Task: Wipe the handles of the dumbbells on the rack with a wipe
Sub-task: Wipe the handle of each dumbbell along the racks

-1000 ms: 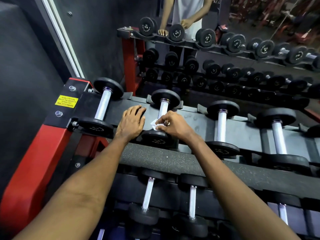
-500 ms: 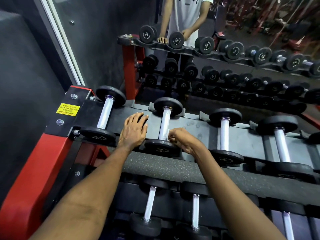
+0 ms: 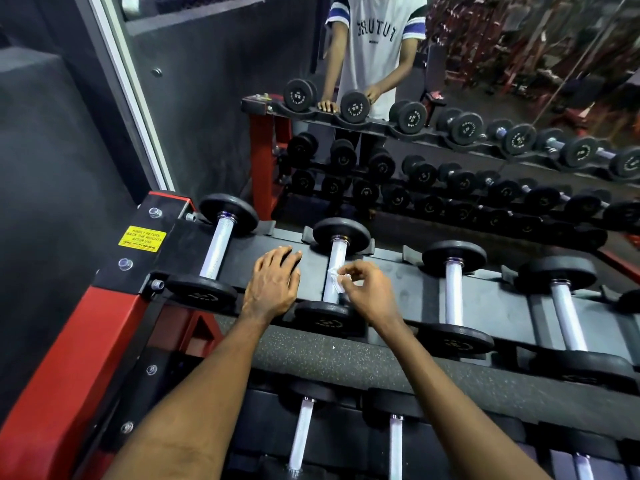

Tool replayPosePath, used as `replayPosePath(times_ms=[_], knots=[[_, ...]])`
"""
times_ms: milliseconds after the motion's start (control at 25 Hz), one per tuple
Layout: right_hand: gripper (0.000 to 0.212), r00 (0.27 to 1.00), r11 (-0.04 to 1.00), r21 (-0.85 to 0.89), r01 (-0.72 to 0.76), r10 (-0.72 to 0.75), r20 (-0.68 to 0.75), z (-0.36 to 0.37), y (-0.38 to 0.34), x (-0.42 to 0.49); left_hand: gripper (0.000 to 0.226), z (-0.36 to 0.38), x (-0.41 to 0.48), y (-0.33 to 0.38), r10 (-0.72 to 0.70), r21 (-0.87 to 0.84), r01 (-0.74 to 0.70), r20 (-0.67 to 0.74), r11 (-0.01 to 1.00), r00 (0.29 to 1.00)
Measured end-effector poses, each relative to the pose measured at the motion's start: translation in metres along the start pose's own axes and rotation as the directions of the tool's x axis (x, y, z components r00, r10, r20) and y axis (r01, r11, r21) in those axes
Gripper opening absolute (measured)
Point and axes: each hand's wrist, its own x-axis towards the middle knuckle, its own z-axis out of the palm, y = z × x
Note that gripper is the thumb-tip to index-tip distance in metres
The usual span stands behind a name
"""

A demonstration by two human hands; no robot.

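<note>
The right hand (image 3: 364, 293) pinches a small white wipe (image 3: 336, 280) with curled fingers and presses it against the handle (image 3: 336, 258) of the second dumbbell from the left, on the top shelf of the rack (image 3: 410, 289). The left hand (image 3: 273, 283) lies flat on the shelf just beside, fingers straight, holding nothing

I read one yellow sticker (image 3: 142, 238) on the black end plate of the rack (image 3: 181, 237): "KINDLY RETURN BACK THE WEIGHTS AFTER USE". The black line under it is too small for me. In the mirror (image 3: 225, 98), a T-shirt (image 3: 375, 31) shows "FUTURE" reversed. The white marks on the mirrored dumbbell heads (image 3: 355, 107) I cannot make out.
</note>
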Motion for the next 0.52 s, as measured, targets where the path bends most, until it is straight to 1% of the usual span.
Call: replayPosePath(times_ms=[40,80,120,160,200,240,280,360,400,440,480,520], knots=[[0.01,0.994,0.99,-0.093,0.108,-0.108,0.01,-0.002,-0.005,0.002,0.039,0.0,0.0,0.0,-0.001,-0.002,0.001,0.006,1.0,1.0],[0.012,0.979,0.967,-0.157,0.202,-0.195,0.057,-0.006,-0.011,0.005,0.039,0.001,0.0,0.0,-0.003,-0.002,0.003,0.013,1.0,1.0],[0.015,0.952,0.929,-0.22,0.296,-0.27,0.143,-0.008,-0.014,0.009,0.04,0.002,0.0,0.0,-0.008,-0.001,0.008,0.019,1.0,1.0],[0.019,0.91,0.878,-0.278,0.39,-0.322,0.26,-0.01,-0.015,0.013,0.04,0.002,0.0,-0.001,-0.013,0.001,0.013,0.023,1.0,1.0],[0.022,0.859,0.82,-0.323,0.473,-0.347,0.376,-0.011,-0.018,0.018,0.04,0.002,-0.001,-0.001,-0.017,0.002,0.017,0.021,1.0,1.0],[0.025,0.818,0.77,-0.353,0.532,-0.359,0.45,-0.012,-0.02,0.023,0.04,0.002,-0.001,-0.001,-0.018,0.001,0.018,0.015,1.0,1.0],[0.025,0.794,0.731,-0.372,0.572,-0.38,0.474,-0.013,-0.023,0.027,0.039,0.002,-0.001,-0.001,-0.019,0.0,0.019,0.01,1.0,1.0],[0.021,0.756,0.663,-0.39,0.639,-0.448,0.478,-0.015,-0.033,0.032,0.038,0.003,-0.001,-0.001,-0.023,0.001,0.023,0.009,1.0,1.0],[0.019,0.72,0.619,-0.394,0.68,-0.46,0.519,-0.014,-0.035,0.033,0.038,0.003,-0.001,-0.001,-0.023,0.006,0.023,0.011,1.0,1.0],[0.018,0.678,0.571,-0.394,0.72,-0.463,0.571,-0.013,-0.038,0.032,0.038,0.003,-0.001,-0.001,-0.023,0.013,0.023,0.009,1.0,1.0],[0.018,0.654,0.537,-0.401,0.743,-0.451,0.607,-0.011,-0.04,0.032,0.038,0.002,-0.001,0.0,-0.024,0.018,0.024,0.004,1.0,1.0],[0.019,0.651,0.521,-0.414,0.746,-0.441,0.618,-0.009,-0.041,0.033,0.038,0.002,0.0,0.0,-0.026,0.02,0.026,-0.001,0.999,1.0]])
